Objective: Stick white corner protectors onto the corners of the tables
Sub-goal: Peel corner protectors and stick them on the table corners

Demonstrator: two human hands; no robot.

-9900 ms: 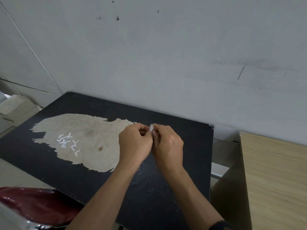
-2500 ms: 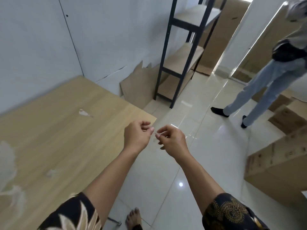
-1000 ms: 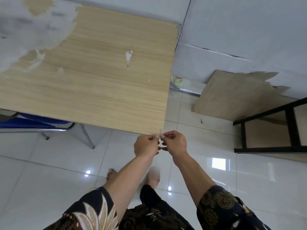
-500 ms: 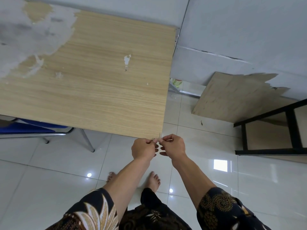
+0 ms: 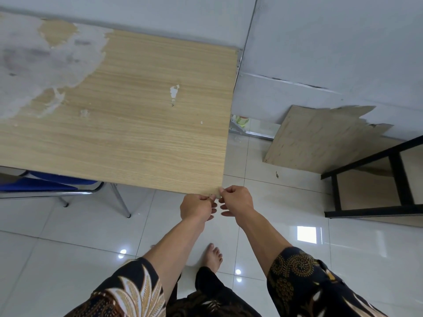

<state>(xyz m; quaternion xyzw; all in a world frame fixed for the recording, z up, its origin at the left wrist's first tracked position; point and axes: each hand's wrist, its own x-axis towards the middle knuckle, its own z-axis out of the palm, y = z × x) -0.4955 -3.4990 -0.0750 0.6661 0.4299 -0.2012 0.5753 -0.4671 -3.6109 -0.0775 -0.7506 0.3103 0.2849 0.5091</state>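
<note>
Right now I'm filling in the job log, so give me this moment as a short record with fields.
table: light wood grain, surface peeled at far left
corner: near right corner, above the tiled floor
left hand: pinches the corner protector at that corner
right hand: pinches the same piece from the right
protector state: small, pale, mostly hidden by the hands; stuck or not, cannot tell
surroundings: blue chair under the table; broken board against the wall; black shelf frame
</note>
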